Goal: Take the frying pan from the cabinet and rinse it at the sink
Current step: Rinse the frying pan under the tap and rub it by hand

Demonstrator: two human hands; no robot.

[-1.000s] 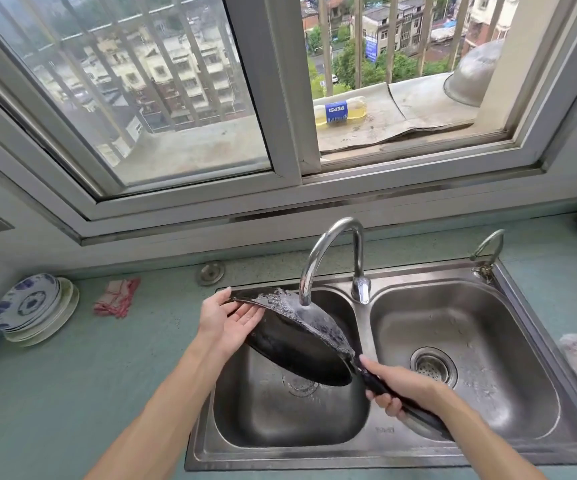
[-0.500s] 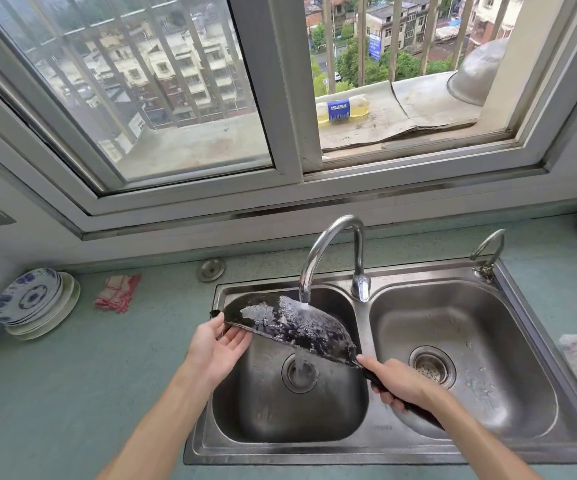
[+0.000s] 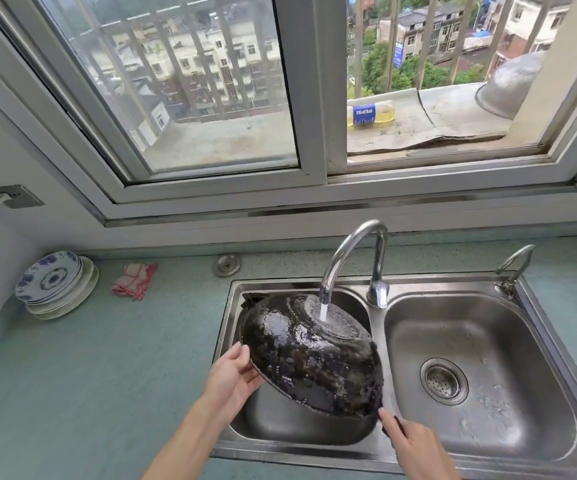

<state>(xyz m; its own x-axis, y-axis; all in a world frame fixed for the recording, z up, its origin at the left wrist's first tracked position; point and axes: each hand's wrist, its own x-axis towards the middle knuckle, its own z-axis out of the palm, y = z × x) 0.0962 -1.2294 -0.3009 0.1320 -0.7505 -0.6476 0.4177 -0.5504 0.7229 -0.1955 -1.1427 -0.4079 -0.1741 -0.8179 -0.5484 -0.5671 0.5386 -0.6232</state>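
Note:
The black frying pan [image 3: 309,355] is turned bottom-up over the left basin of the steel double sink [image 3: 377,441]. Its charred, wet underside faces me. Water runs from the curved faucet [image 3: 349,251] onto the pan's base. My left hand [image 3: 233,374] supports the pan's left rim with its fingers underneath and thumb at the edge. My right hand [image 3: 408,441] grips the dark handle at the pan's lower right; most of the handle is hidden under that hand.
Stacked blue-patterned plates [image 3: 55,284] and a red checked cloth [image 3: 134,280] lie on the green counter at the left. A small second tap [image 3: 513,268] stands at the sink's back right. The right basin has a strainer drain [image 3: 443,381]. A window runs behind.
The pan has been rolled over from tilted edge-on to bottom-up, so the water now hits its underside. Both hands dropped lower and nearer with it.

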